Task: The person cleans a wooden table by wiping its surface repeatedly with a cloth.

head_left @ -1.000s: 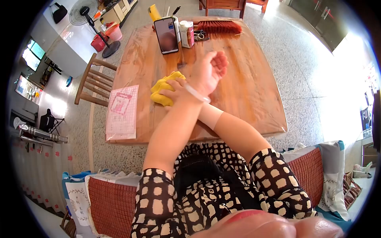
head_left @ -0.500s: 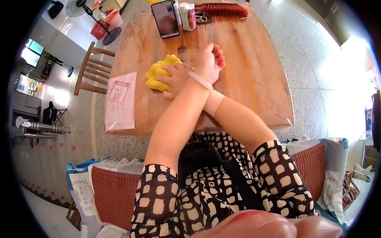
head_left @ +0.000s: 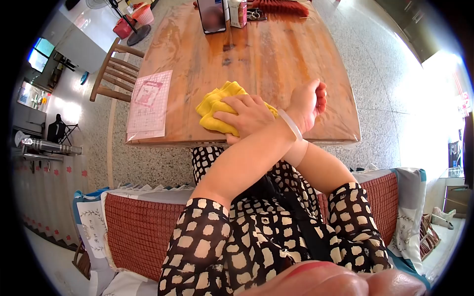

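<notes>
A bunched yellow cloth (head_left: 216,107) lies on the wooden table (head_left: 291,59) near its front edge. My right hand (head_left: 248,115) presses on the cloth from above, fingers laid over its folds and gripping it against the tabletop. My forearms cross, the left over the right. To the right, my left hand (head_left: 307,104), with a pale bracelet (head_left: 290,124) at the wrist, has its fingers curled into a loose fist and nothing visible in it. A pink-and-white gridded sheet (head_left: 149,104) lies left of the cloth.
A phone (head_left: 212,17) stands upright at the far side, beside a carton (head_left: 238,12), keys (head_left: 255,14) and a red-bristled brush (head_left: 281,7). A clear cover wraps the table. A wooden chair (head_left: 116,71) stands at its left; a fan (head_left: 118,17) is beyond.
My right hand and the yellow cloth have moved right and closer to the table's front edge. My left hand has travelled right and nearer too. The view has shifted slightly.
</notes>
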The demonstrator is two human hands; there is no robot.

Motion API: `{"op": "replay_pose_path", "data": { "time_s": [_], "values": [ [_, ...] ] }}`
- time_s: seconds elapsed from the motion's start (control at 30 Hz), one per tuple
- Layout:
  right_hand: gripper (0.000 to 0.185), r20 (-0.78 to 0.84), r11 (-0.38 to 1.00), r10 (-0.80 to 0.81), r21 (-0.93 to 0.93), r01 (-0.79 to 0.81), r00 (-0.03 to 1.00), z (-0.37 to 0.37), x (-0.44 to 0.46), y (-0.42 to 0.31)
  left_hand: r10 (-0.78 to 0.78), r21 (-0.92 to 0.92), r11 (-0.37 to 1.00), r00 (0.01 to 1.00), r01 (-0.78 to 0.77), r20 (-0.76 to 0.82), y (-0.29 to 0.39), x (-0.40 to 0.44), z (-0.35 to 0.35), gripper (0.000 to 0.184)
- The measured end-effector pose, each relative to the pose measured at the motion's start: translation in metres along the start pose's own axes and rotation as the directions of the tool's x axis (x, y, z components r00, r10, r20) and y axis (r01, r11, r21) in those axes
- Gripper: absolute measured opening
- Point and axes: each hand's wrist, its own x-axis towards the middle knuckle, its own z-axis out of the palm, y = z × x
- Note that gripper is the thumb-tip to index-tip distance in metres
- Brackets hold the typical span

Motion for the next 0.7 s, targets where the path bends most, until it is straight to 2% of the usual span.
{"op": "replay_pose_path", "data": {
  "time_s": [0.27,0.37,0.53,0.63,0.7],
  "values": [
    [0.053,0.01,0.999,-0.026,0.021,0.026,1.0,0.024,0.042,0.03,0.124,-0.092,0.988,0.992,-0.126,-0.031,0.063,0.033,-0.014,0.019],
    [0.054,-0.016,0.999,-0.028,0.015,0.029,0.999,0.04,0.067,0.045,0.211,-0.065,0.974,0.973,-0.217,-0.089,0.095,0.053,-0.03,0.019],
    [0.057,-0.056,1.0,-0.01,-0.02,0.009,0.998,0.063,0.105,0.065,0.264,0.003,0.964,0.953,-0.267,-0.151,0.143,0.07,-0.054,0.014],
    [0.056,-0.083,1.0,-0.002,-0.01,0.001,0.997,0.067,0.113,0.067,0.325,0.055,0.946,0.923,-0.32,-0.205,0.152,0.068,-0.061,0.014],
    [0.055,-0.031,0.999,0.031,0.009,-0.031,0.999,0.062,0.112,0.063,0.335,0.08,0.942,0.919,-0.325,-0.211,0.148,0.056,-0.058,0.014]
  ]
}}
